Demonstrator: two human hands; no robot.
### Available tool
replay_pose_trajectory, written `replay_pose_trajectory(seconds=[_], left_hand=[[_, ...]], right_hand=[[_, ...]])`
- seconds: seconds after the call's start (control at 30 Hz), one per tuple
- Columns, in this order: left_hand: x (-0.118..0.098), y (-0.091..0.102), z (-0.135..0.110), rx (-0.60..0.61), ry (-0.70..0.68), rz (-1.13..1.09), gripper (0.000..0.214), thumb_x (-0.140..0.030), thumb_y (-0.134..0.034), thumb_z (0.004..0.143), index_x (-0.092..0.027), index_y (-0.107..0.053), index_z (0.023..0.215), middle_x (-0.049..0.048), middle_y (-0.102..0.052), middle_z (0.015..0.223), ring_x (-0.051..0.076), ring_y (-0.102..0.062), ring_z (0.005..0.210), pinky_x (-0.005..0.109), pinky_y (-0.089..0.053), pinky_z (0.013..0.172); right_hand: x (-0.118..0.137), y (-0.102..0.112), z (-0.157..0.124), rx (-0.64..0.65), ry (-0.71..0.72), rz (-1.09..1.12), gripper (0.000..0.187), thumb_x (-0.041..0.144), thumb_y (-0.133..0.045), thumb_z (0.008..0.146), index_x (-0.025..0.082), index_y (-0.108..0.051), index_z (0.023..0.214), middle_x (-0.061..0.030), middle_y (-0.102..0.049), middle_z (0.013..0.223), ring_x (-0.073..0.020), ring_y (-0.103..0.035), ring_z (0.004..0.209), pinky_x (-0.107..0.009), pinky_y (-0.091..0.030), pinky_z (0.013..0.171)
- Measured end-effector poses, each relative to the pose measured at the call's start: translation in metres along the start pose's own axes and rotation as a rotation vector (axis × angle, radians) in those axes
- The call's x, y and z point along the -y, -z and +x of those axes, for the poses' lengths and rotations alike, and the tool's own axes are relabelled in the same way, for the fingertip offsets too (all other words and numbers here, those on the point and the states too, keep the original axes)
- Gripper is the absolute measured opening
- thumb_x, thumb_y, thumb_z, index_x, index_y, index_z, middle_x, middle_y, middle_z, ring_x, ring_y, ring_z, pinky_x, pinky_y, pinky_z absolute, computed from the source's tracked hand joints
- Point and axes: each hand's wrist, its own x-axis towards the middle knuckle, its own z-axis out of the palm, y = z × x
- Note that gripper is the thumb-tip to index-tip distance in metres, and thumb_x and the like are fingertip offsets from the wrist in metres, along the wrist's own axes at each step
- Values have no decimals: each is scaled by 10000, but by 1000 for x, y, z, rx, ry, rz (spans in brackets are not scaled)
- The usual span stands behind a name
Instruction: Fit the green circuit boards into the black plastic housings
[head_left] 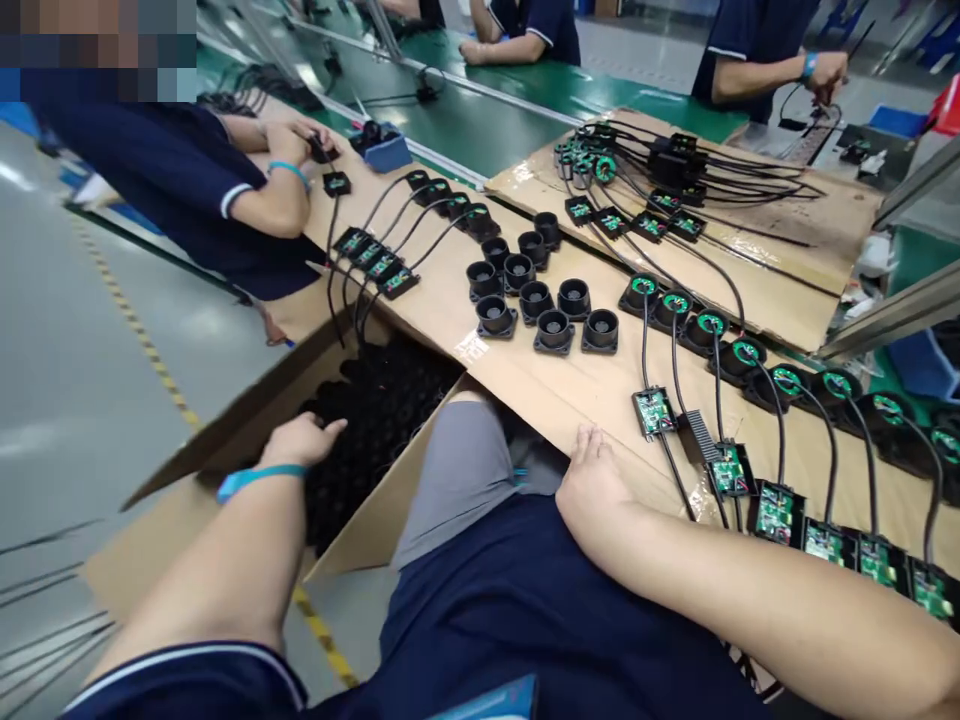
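Head view: table (442,285) across the centre; box (394,505) at lower left; left hand (298,440) over it, grasp unclear; right hand (596,485) released on the table's edge; black parts (375,405) inside the box; reaching well means clearing its walls.

Carton (397,500) left of housings (535,302)

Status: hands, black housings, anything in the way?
Left hand over open carton of black parts, grip unclear. Right hand at cardboard edge, nothing visibly held. Black housings grouped on cardboard. No obvious obstruction.
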Motion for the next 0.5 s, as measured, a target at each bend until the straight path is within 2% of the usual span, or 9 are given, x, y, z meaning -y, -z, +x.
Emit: replay_pose_trajectory(seconds=[0.07,0.13,0.23,0.3,0.37,0.47,0.5], left_hand=[[3,3,10,17,-38,4,657,-691,-557,817,-117,-626,1129,161,-713,1136,364,-643,1131,453,-500,914],[0,8,33,30,-86,-5,563,-604,-608,811,-118,-638,1094,178,-723,1090,362,-669,1077,444,-516,895],[-6,9,71,57,-141,-59,405,-451,-615,819,-106,-658,1028,193,-730,987,349,-700,974,426,-543,863],[-7,2,91,58,-158,-122,359,-388,-592,828,-99,-664,1029,193,-723,965,347,-701,967,427,-549,879],[-5,-9,109,40,-172,-200,369,-370,-566,851,-99,-658,1084,195,-710,1027,348,-680,1050,437,-534,944],[4,-26,136,8,-203,-318,390,-378,-526,909,-117,-632,1179,187,-677,1165,323,-626,1172,427,-489,1038],[8,-32,145,2,-210,-350,395,-383,-509,932,-121,-620,1205,183,-666,1194,307,-624,1166,416,-483,1047]], right_hand=[[12,-7,10,-33,-62,85,506,78,-604,863,-91,-606,1340,-353,-389,1508,-582,-286,1447,-887,-211,1065],[22,-12,18,-85,-98,134,494,87,-602,861,-97,-620,1320,-370,-411,1477,-594,-342,1416,-911,-201,1034],[24,-17,18,-295,-91,146,504,106,-586,870,-76,-616,1339,-369,-454,1439,-584,-466,1342,-903,-287,989],[17,-19,8,-464,-97,99,465,138,-594,890,-55,-642,1310,-362,-503,1411,-562,-537,1290,-835,-420,939],[4,-19,-7,-598,-104,30,375,199,-604,933,4,-690,1241,-316,-577,1383,-495,-608,1241,-697,-532,909],[-17,-13,-27,-781,-16,20,246,255,-620,971,152,-713,1174,-159,-694,1308,-329,-700,1144,-506,-577,959],[-22,-11,-30,-790,7,48,240,244,-624,969,173,-702,1185,-131,-705,1297,-307,-699,1149,-484,-569,985]])
